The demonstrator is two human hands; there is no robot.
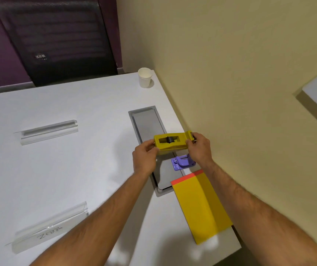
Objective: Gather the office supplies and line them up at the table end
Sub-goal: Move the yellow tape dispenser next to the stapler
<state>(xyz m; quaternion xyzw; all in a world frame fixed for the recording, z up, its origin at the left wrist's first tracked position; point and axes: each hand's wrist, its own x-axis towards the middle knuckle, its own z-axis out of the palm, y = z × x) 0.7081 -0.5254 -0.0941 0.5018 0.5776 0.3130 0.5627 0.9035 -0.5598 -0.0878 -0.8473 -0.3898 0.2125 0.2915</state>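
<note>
Both hands (171,150) grip a yellow tape dispenser (171,142) above what seems a purple stapler (183,162).

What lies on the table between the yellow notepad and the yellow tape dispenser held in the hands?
In the head view, a purple stapler lies between the yellow notepad and the yellow tape dispenser, partly on the grey cable hatch.

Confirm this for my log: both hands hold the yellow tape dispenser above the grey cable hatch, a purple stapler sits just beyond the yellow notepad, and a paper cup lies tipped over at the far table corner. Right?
One slip. The head view shows the paper cup standing upright at the far corner, not tipped over. The rest holds: left hand and right hand hold the yellow tape dispenser above the grey cable hatch, with the purple stapler just beyond the yellow notepad.
</note>
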